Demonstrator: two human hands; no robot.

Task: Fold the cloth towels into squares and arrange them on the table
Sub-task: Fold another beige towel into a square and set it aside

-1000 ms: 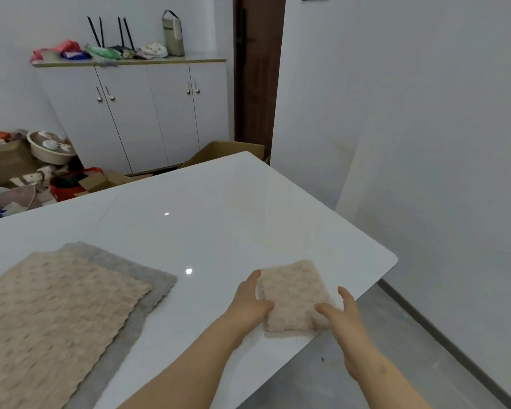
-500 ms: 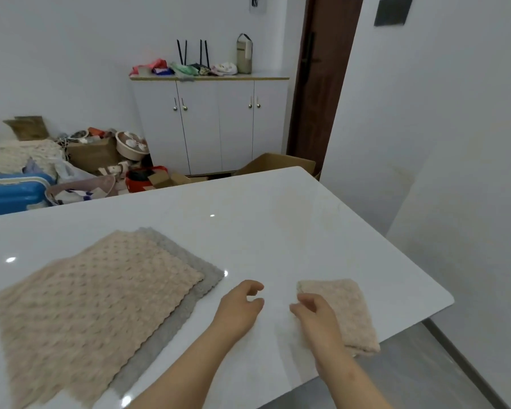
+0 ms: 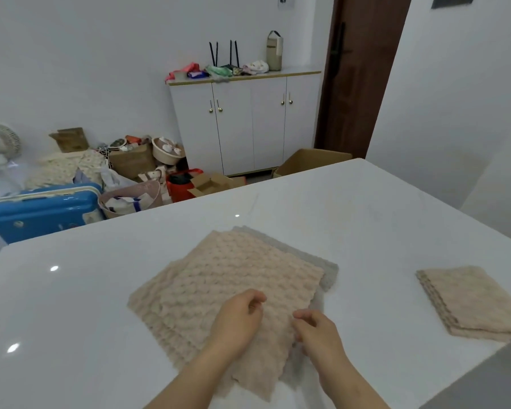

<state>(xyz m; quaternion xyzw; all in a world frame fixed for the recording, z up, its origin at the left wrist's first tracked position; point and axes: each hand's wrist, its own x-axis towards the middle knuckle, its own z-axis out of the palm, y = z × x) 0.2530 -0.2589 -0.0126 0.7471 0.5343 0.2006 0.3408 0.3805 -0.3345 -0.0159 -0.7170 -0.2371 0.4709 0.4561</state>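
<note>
An unfolded beige towel (image 3: 224, 290) with a raised dotted weave lies spread in the middle of the white counter (image 3: 101, 290), turned at an angle. It rests on a grey towel (image 3: 329, 276), which shows only as a strip along its far and right edges.

Both hands are now over the near right part of this towel. The left hand (image 3: 238, 323) is above the fabric with its fingers curled inward. The right hand (image 3: 319, 335) is just beside it, its curled fingertips at the towel's right edge. The two hands are close together but not touching. Motion blur hides whether either hand pinches the cloth or only hovers over it.

The folded beige towel (image 3: 472, 302) lies flat by itself near the counter's right edge, well apart from both hands. A second ago the hands were pressed against its two sides. Half a second ago the right hand was over its near corner and the left hand was in the gap between it and the spread towels. Both hands have since come away from it and crossed to the pile.

The view has also swung left, so the pile sits in the centre. Beyond the counter are a blue suitcase (image 3: 42, 211) on the floor, a white cabinet (image 3: 248, 125) and a brown door (image 3: 360, 75).
</note>
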